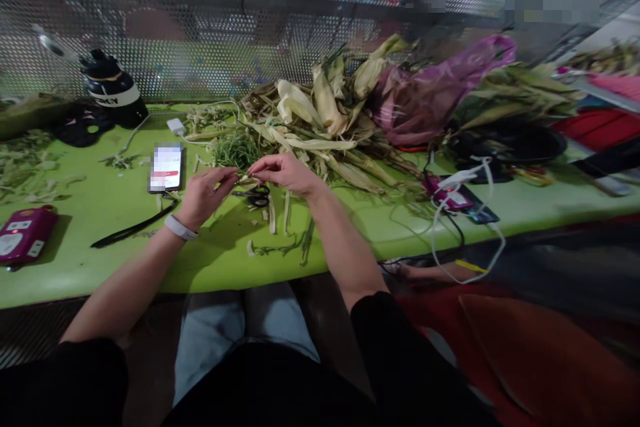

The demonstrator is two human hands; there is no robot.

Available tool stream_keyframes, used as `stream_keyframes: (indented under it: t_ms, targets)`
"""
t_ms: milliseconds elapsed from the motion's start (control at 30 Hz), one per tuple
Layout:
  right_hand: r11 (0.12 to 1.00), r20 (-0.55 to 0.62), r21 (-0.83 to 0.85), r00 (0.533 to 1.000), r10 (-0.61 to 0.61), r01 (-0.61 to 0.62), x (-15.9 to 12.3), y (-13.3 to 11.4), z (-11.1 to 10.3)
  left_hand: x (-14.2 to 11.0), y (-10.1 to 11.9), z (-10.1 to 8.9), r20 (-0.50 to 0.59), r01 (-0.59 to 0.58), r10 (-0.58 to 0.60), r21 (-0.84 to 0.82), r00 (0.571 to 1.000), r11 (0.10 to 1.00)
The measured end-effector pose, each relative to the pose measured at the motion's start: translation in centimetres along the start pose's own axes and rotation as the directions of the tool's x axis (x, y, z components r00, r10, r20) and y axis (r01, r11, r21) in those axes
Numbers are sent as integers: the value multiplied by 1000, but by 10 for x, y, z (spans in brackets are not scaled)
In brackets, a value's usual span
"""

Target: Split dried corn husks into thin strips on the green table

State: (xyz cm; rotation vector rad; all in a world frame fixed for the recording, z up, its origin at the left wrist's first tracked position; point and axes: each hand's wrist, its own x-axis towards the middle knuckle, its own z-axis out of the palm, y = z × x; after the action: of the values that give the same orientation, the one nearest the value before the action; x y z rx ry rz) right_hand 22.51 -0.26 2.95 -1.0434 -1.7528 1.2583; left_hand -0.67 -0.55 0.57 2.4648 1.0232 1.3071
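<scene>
My left hand (pixel 207 193) is closed in a pinch, its fingertips meeting those of my right hand (pixel 283 172) over the table. Between them runs a thin pale-green strip (pixel 244 178), pinched from both sides; it is too small to tell its exact kind. Just below the fingers lie black-handled scissors (pixel 260 197). Behind the hands sits a heap of thin green woven or twisted strips (pixel 236 149). Beyond that spreads a large pile of corn husks (pixel 325 103). Short strips of husk (pixel 273 213) are scattered close to my wrists.
A phone (pixel 167 167) lies left of my left hand, near a black strap (pixel 133 223) and a white charger (pixel 176 126). A dark bottle (pixel 114 90) stands behind. Purple power blocks (pixel 27 235), a pink plastic bag (pixel 425 103) and white cables (pixel 493 240) also occupy the green table (pixel 210 267).
</scene>
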Motion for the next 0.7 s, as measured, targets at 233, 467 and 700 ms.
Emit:
stream_keyframes:
  t_ms: [233, 467, 700]
  targets:
    - [996, -11, 83, 999, -39, 40, -5, -1, -18, 14, -14, -18, 164, -41, 64, -140, 984, 989]
    - [899, 115, 437, 989, -90, 31, -1, -3, 5, 12, -20, -14, 388, 53, -23, -68, 921, 996]
    - [907, 98, 412, 994, 46, -83, 6, 7, 18, 9, -20, -10, 487, -45, -34, 149, 873, 988]
